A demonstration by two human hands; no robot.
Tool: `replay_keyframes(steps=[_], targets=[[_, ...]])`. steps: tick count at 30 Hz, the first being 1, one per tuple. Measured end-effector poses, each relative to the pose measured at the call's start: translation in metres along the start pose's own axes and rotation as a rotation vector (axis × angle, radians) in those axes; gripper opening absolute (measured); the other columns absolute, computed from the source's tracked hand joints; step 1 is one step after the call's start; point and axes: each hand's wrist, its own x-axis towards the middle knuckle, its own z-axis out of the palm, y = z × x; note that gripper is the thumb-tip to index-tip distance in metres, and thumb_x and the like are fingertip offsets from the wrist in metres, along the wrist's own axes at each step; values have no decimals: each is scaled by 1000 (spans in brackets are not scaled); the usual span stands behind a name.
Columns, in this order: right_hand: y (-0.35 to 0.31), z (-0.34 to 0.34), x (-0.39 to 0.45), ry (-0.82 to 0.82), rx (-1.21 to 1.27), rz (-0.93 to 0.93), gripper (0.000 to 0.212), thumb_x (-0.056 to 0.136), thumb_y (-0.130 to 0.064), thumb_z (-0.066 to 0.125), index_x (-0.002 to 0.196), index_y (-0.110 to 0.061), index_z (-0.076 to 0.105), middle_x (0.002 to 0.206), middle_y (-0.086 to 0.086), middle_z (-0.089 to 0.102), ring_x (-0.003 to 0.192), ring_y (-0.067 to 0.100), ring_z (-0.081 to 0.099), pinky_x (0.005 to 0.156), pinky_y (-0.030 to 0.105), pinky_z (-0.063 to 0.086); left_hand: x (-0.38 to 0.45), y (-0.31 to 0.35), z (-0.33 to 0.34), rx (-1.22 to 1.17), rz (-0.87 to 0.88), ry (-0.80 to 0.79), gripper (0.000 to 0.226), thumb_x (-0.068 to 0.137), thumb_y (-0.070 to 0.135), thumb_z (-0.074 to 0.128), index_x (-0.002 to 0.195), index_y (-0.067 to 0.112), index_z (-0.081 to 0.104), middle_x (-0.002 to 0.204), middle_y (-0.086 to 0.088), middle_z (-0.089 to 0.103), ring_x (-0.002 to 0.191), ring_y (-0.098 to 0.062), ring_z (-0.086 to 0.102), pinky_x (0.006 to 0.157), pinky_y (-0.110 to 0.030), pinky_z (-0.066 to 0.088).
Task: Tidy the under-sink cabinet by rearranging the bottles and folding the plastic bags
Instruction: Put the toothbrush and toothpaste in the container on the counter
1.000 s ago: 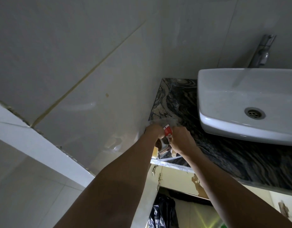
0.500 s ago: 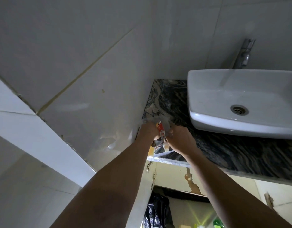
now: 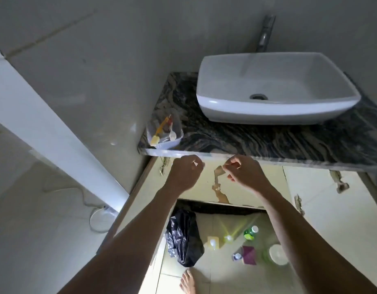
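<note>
Head cam view: both hands hang in front of the marble tabletop point(image 3: 268, 141) edge. The left hand point(image 3: 184, 175) has its grip loosely curled with nothing in it, and the right hand point(image 3: 242, 174) looks the same, though I can't tell for sure if it's pinching something tiny. A clear tub point(image 3: 165, 132) of small utensils sits on the tabletop's left corner, beside the white sink point(image 3: 276, 111). Down on the floor, a black plastic bag point(image 3: 183, 238) lies left of a few bottles point(image 3: 250, 232).
</note>
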Motion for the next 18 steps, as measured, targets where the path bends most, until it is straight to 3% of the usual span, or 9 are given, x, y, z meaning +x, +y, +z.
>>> replay_keyframes(steps=[3, 5, 7, 9, 11, 13, 15, 17, 18], targets=[[66, 0, -46, -52, 40, 94, 15, 87, -19, 59, 90, -8, 68, 86, 4, 70, 80, 22, 69, 87, 35, 52, -43, -12, 66, -3, -111, -205, 18, 90, 23, 57, 93, 9, 68, 91, -12, 70, 75, -22, 66, 77, -31, 55], [110, 2, -79, -69, 92, 200, 12, 86, -17, 60, 87, -8, 67, 77, 6, 68, 69, 21, 67, 75, 31, 53, -61, -21, 111, 16, -152, -307, 20, 91, 23, 57, 96, 7, 68, 94, -13, 70, 75, -22, 66, 75, -30, 56], [153, 6, -108, -67, 144, 344, 12, 85, -12, 61, 85, -1, 66, 67, 8, 63, 60, 21, 61, 61, 27, 51, -76, -27, 149, 24, -180, -400, 20, 90, 20, 57, 99, 5, 68, 98, -14, 71, 87, -28, 68, 81, -33, 55], [191, 13, -133, -75, 114, 472, 13, 83, -11, 63, 82, 2, 65, 68, 13, 65, 61, 26, 61, 61, 32, 55, -90, -34, 181, 46, -204, -488, 21, 88, 16, 57, 98, 3, 68, 98, -18, 70, 92, -32, 67, 82, -34, 53], [221, 21, -151, -104, 82, 591, 11, 82, -13, 64, 82, -2, 65, 76, 16, 68, 65, 27, 64, 68, 38, 56, -96, -47, 211, 56, -246, -551, 22, 86, 18, 60, 99, 2, 67, 101, -21, 69, 93, -35, 66, 80, -36, 54], [248, 31, -160, -127, 48, 680, 7, 82, -13, 61, 75, -13, 59, 79, 11, 67, 71, 25, 64, 68, 34, 53, -96, -63, 240, 31, -288, -598, 26, 84, 21, 63, 103, 4, 64, 108, -22, 66, 95, -35, 65, 80, -37, 54], [277, 47, -158, -157, -16, 701, 19, 81, -16, 60, 68, -21, 49, 84, 7, 63, 81, 25, 58, 65, 29, 42, -89, -81, 266, 38, -288, -620, 35, 85, 24, 65, 113, 5, 59, 113, -17, 63, 101, -32, 62, 82, -32, 49], [309, 63, -154, -167, -51, 722, 7, 84, -19, 62, 84, -20, 55, 99, 8, 64, 91, 23, 55, 71, 25, 36, -84, -103, 296, 66, -275, -611, 42, 87, 26, 63, 122, 4, 55, 116, -14, 61, 103, -28, 59, 80, -27, 43], [327, 72, -151, -160, -34, 734, 15, 85, -20, 62, 99, -15, 58, 105, 8, 64, 94, 23, 55, 74, 24, 37, -82, -113, 311, 69, -279, -615, 44, 87, 25, 62, 125, 5, 53, 117, -14, 60, 101, -27, 58, 77, -25, 41]])
